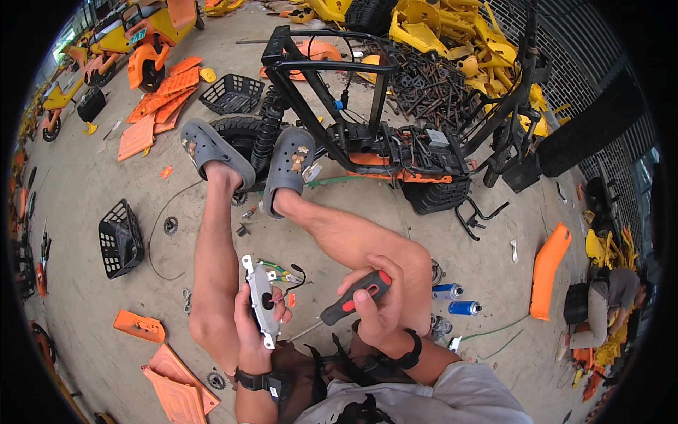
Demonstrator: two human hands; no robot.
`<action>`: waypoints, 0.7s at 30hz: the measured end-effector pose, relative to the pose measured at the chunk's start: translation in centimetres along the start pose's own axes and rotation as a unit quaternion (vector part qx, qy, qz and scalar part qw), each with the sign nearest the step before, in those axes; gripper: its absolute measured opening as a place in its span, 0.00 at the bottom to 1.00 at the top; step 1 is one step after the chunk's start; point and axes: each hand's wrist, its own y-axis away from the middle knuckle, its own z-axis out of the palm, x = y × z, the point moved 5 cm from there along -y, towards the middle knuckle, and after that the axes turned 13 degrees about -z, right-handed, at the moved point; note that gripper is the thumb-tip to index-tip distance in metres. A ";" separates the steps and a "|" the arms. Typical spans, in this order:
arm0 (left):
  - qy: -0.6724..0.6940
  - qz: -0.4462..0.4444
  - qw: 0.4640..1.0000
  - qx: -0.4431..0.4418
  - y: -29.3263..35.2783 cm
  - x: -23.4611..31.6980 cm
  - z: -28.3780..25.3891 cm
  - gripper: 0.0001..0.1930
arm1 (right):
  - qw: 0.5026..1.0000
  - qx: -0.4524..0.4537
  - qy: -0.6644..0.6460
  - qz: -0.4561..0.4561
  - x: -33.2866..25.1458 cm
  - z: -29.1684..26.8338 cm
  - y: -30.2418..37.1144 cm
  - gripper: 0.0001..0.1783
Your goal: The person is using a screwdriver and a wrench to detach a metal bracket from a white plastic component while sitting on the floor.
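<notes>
My left hand [247, 332] grips a flat silver metal part [260, 311] with mounting tabs at its ends and a dark round spot in its face. Colored wires with a black lead [288, 274] show just beyond it. In my right hand [381, 314] is a screwdriver [359, 296] with a red and black handle. Its shaft slants down and left, toward the lower end of the metal part; whether the tip touches anything is hard to see. Both hands are over my lap, between my bent legs.
A stripped black scooter frame [332, 66] stands ahead, my feet against its wheel end. Black baskets [121, 239], orange panels [176, 387] and blue spray cans [464, 308] lie around me. Yellow panels [424, 28] and dark metal parts are heaped behind. Another person [609, 304] crouches far right.
</notes>
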 end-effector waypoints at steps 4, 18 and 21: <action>-0.008 0.000 1.000 0.000 0.0 -0.1 0.2 0.21 | 1.000 0.008 0.000 -0.001 0.2 -0.1 0.1 0.27; -0.009 -0.008 0.998 -0.068 0.4 0.0 1.3 0.30 | 0.988 0.097 0.097 -0.073 -0.5 -1.8 0.3 0.32; 0.011 -0.007 0.996 -0.089 0.4 0.1 1.1 0.31 | 0.987 0.123 0.076 -0.070 -0.3 -1.9 0.5 0.31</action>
